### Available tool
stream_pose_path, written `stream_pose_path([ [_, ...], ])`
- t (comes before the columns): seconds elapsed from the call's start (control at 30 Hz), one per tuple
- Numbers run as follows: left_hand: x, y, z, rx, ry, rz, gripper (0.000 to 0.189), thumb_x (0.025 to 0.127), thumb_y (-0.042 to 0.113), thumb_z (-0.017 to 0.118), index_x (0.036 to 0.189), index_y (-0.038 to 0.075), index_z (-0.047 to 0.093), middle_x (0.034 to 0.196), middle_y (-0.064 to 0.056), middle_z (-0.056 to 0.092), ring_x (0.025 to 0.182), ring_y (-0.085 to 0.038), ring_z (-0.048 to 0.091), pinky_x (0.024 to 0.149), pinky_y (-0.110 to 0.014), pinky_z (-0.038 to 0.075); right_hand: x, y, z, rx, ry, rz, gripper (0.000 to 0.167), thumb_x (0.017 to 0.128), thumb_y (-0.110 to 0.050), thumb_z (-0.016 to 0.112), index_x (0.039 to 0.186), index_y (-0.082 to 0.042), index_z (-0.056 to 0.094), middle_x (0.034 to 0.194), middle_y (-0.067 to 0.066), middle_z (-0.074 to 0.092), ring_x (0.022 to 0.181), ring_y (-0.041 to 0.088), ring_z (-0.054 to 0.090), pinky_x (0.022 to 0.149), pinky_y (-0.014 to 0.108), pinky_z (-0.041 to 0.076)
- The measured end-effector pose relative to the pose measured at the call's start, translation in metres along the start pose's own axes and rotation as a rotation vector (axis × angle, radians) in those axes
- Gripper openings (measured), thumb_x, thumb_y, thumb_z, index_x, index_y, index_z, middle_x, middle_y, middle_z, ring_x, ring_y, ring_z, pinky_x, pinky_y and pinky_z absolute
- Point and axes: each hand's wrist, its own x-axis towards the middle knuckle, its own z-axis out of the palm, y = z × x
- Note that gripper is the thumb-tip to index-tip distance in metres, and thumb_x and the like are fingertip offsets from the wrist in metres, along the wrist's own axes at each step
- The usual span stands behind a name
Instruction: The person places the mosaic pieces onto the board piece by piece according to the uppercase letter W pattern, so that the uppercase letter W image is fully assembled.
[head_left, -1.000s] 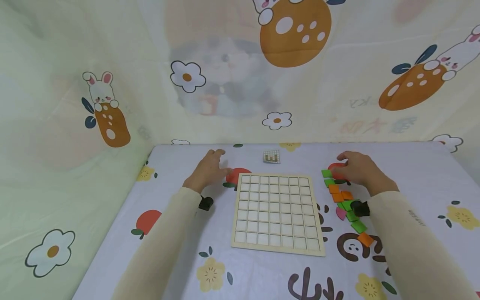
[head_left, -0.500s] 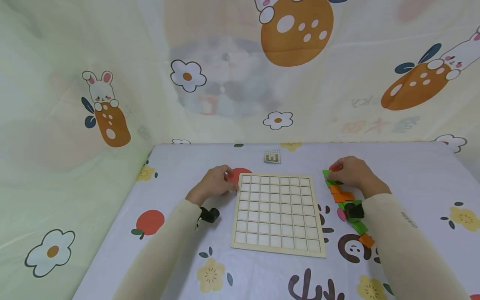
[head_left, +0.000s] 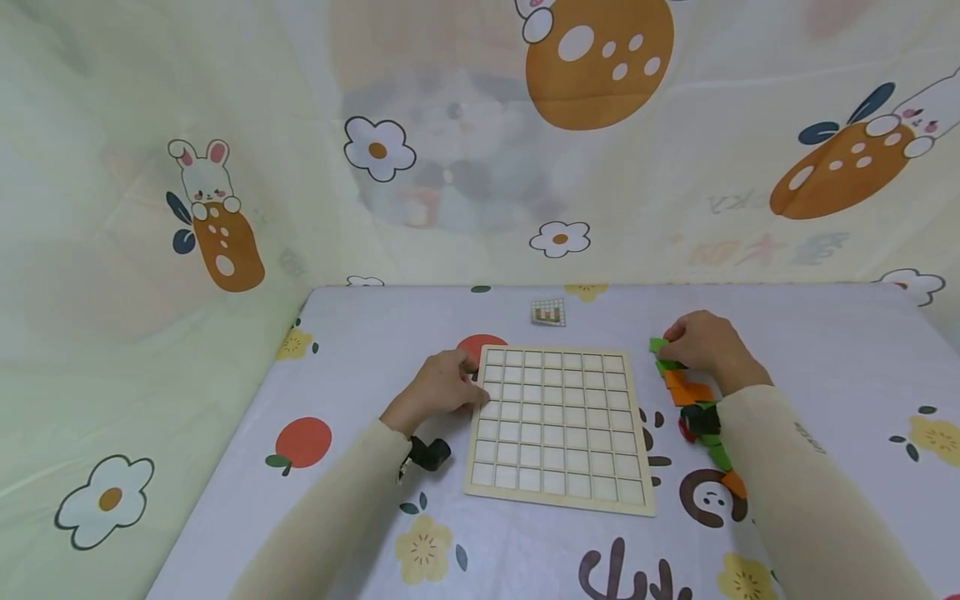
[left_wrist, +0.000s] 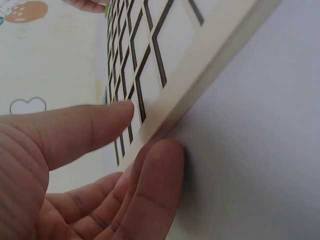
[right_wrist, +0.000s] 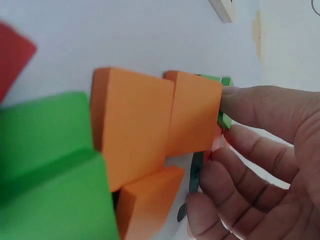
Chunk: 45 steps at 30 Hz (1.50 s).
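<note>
**Your left hand point(head_left: 442, 385) has moved to the board point(head_left: 552, 414), and your right hand point(head_left: 708, 346) has come down to a green tile point(right_wrist: 224, 122)**

The board lies flat on the table point(head_left: 510, 550) in front of you, between your hands. Your left hand is half open at the board's left edge, with the thumb over the rim and the fingers by its side. I can't tell if they squeeze it. If you push there, the board could slide.

Your right hand is nearly closed. Your thumb and first finger seem to pinch the green tile, to the right of the board. They look to have only a small bit of it, so it could slip out and drop.

The orange tiles point(right_wrist: 192, 115) sit just beside your thumb. One little bump could shove them apart.

The black camera point(head_left: 700, 419) on your right wrist hangs low over more tiles. I can't tell if it touches them. If you pull your arm back fast, it could knock them about.
</note>
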Motion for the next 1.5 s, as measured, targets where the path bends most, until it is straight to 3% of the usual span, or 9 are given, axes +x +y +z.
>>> stream_pose_path([
  [0.43, -0.002, 0.001, 0.008, -0.051, 0.007, -0.036, 0.045, 0.089, 0.008, 0.082, 0.126, -0.002, 0.06, 0.083, -0.011, 0.063, 0.061, -0.017, 0.064, 0.056, -0.025, 0.056, 0.002, -0.003, 0.002, 0.005, -0.003, 0.015, 0.032, 0.091, -0.024, 0.075, 0.105, 0.004, 0.068, 0.099, 0.019, 0.067, 0.087, 0.034, 0.058, 0.073, 0.042, 0.052],
  [0.8, -0.003, 0.002, 0.01, -0.069, 0.036, -0.022, 0.047, 0.088, 0.005, 0.081, 0.129, -0.004, 0.058, 0.085, -0.011, 0.062, 0.061, -0.018, 0.065, 0.055, -0.027, 0.057, 0.009, -0.008, 0.006, 0.09, -0.007, 0.086, 0.033, 0.091, -0.03, 0.073, 0.102, 0.0, 0.069, 0.099, 0.016, 0.066, 0.086, 0.031, 0.057, 0.067, 0.035, 0.048],
  [1.03, -0.004, 0.002, 0.011, -0.071, 0.043, -0.029, 0.048, 0.088, 0.004, 0.081, 0.129, -0.004, 0.058, 0.085, -0.011, 0.063, 0.061, -0.018, 0.065, 0.056, -0.026, 0.058, 0.013, -0.007, 0.006, 0.223, -0.007, 0.127, 0.029, 0.091, -0.029, 0.075, 0.097, -0.001, 0.072, 0.08, 0.004, 0.07, 0.079, 0.024, 0.061, 0.066, 0.031, 0.05],
  [1.17, -0.005, 0.002, 0.011, -0.078, 0.043, -0.035, 0.048, 0.088, 0.003, 0.081, 0.129, -0.004, 0.058, 0.086, -0.011, 0.062, 0.062, -0.018, 0.065, 0.056, -0.027, 0.058, 0.014, -0.006, 0.01, 0.3, -0.003, 0.098, 0.03, 0.093, -0.026, 0.075, 0.109, -0.001, 0.071, 0.085, 0.005, 0.074, 0.078, 0.021, 0.067, 0.067, 0.029, 0.055],
  [1.33, -0.006, 0.002, 0.011, -0.089, 0.037, -0.042, 0.047, 0.089, 0.003, 0.079, 0.13, -0.003, 0.058, 0.086, -0.011, 0.062, 0.062, -0.019, 0.064, 0.055, -0.027, 0.059, 0.014, -0.008, 0.014, 0.273, -0.03, -0.01, 0.041, 0.098, -0.02, 0.067, 0.135, -0.002, 0.065, 0.099, 0.014, 0.073, 0.08, 0.022, 0.068, 0.069, 0.03, 0.055],
  [1.5, -0.007, 0.0, 0.011, -0.091, 0.037, -0.036, 0.046, 0.09, 0.002, 0.078, 0.13, -0.003, 0.058, 0.086, -0.011, 0.062, 0.062, -0.018, 0.064, 0.055, -0.026, 0.058, 0.011, -0.01, 0.011, 0.23, -0.066, -0.038, 0.044, 0.097, -0.022, 0.07, 0.135, -0.001, 0.066, 0.101, 0.014, 0.074, 0.083, 0.023, 0.067, 0.072, 0.032, 0.055],
])
